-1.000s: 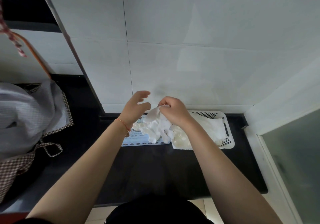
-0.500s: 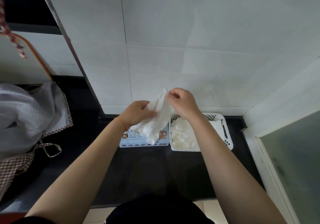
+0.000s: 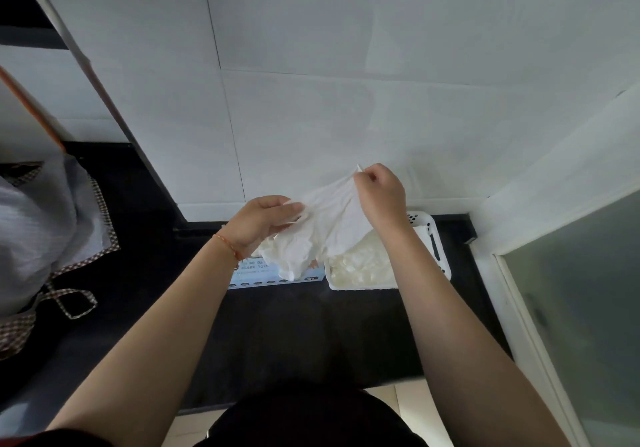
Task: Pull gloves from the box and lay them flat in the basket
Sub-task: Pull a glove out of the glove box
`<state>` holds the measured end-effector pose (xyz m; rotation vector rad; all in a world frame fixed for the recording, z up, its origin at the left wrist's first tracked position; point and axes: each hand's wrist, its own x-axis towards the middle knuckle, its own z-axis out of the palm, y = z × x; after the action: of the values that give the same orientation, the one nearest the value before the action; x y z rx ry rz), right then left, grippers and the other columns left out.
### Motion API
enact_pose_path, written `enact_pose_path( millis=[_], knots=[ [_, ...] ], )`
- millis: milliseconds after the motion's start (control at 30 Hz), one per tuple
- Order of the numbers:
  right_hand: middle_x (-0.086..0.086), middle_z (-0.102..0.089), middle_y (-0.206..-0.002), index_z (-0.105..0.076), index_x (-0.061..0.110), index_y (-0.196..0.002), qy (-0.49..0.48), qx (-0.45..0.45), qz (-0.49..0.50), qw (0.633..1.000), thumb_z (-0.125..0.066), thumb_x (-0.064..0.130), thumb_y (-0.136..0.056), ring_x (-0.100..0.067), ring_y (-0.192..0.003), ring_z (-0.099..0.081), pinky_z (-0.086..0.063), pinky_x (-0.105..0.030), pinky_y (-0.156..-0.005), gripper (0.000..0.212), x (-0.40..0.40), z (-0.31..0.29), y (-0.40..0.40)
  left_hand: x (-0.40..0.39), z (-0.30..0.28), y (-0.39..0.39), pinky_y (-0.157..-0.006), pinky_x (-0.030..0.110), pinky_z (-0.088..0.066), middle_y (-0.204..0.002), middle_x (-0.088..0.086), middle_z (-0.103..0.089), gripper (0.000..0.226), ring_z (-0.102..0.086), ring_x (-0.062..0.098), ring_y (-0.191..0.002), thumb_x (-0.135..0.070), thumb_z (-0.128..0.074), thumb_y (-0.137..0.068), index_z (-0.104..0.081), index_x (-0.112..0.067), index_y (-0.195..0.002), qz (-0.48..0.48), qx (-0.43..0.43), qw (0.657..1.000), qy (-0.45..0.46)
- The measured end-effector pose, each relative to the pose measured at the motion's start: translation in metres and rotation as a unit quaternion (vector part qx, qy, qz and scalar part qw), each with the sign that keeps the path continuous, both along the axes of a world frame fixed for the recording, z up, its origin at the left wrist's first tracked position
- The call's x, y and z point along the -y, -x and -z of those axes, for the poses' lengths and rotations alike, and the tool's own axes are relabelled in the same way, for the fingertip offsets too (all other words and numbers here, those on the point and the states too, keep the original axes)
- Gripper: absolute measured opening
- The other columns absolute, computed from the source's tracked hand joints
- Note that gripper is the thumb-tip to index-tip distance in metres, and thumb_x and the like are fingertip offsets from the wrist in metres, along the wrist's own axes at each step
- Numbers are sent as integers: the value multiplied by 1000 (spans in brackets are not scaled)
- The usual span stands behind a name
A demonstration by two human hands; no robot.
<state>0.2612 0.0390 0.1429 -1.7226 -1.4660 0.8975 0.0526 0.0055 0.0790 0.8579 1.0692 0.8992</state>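
The white basket, right of centre on the dark worktop, holds pale gloves. The box beside it is mostly hidden behind a thin, wrinkled white glove, stretched between the left hand and right hand, both pinching it above the box.

A home kitchen: glossy black stone countertop against large white wall tiles, checked-trim grey cloth apron alongside
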Motion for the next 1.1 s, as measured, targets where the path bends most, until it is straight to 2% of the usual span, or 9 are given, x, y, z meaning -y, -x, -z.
enact_pose_path(
  millis=[133, 300, 400, 467, 567, 800, 933, 1033, 1100],
  knots=[
    [4, -45, -69, -47, 10, -79, 25, -6, 43, 999, -47, 18, -92, -13, -62, -40, -32, -29, -57, 15, 1, 8, -19, -9, 9, -26, -80, 27, -55, -78, 0, -63, 17, -68, 14, -81, -12, -56, -98, -61, -14, -82, -14, 36, 998, 45],
    [-4, -36, -69, -41, 14, -72, 142, -85, 87, 982, -46, 14, -88, -20, -61, -35, -24, -26, -50, 17, -7, 17, -50, -25, 10, -61, -54, 21, -42, -78, 1, -63, 9, -55, 12, -56, -18, -59, -96, -58, -16, -87, -53, -115, 992, 28],
    [-2, -27, -64, -26, 17, -61, 234, -57, 114, 964, -41, 5, -76, -19, -52, -29, -21, -26, -49, 24, -16, 28, -73, -41, 10, -80, -57, 19, -47, -71, -3, -65, 7, -60, 7, -60, -20, -62, -91, -63, -16, -86, -96, -210, 973, -13],
    [-5, -27, -67, -29, 13, -64, 265, -14, 108, 958, -38, 1, -68, -20, -53, -28, -24, -24, -47, 16, -21, 43, -93, -54, 17, -101, -56, 22, -46, -70, -2, -66, 8, -59, 10, -61, -21, -62, -89, -66, -15, -85, -73, -269, 960, -28],
    [-3, -43, -71, -48, 9, -75, 245, -16, 123, 961, -43, 9, -91, -13, -57, -38, -33, -24, -51, 17, -22, 73, -124, -71, 36, -134, -50, 18, -42, -79, 0, -66, 8, -56, 10, -64, -22, -59, -89, -65, -17, -88, -10, -370, 928, -48],
    [-5, -44, -77, -52, 9, -91, 235, 16, 89, 968, -40, 8, -94, -16, -64, -39, -31, -27, -54, 13, -25, 131, -167, -89, 75, -175, -73, 36, -47, -111, 4, -64, 27, -61, 30, -98, -25, -56, -91, -59, -17, -117, 79, -608, 775, -157],
    [-17, -60, -96, -55, 5, -118, 219, 24, 60, 974, -42, 15, -98, -19, -72, -51, -42, -32, -63, 27, -28, 145, -176, -62, 88, -193, -77, 43, -52, -111, 10, -62, 42, -59, 34, -101, -36, -45, -88, -61, -8, -114, 41, -640, 683, -349],
    [-8, -61, -91, -55, 13, -106, 205, 31, 32, 978, -42, 25, -100, -16, -74, -56, -46, -30, -65, 18, -29, 150, -178, -43, 106, -209, -115, 49, -30, -146, 9, -47, 70, -38, 30, -139, -59, -36, -87, -48, -16, -140, 199, -646, 637, -371],
    [-4, -60, -84, -53, 14, -101, 178, 63, 21, 982, -40, 30, -102, -17, -72, -58, -44, -29, -59, 21, -29, 154, -176, -37, 113, -211, -122, 49, -9, -160, 6, -27, 87, -16, 25, -150, -73, -26, -81, -32, -21, -151, 261, -666, 621, -322]
  ],
)
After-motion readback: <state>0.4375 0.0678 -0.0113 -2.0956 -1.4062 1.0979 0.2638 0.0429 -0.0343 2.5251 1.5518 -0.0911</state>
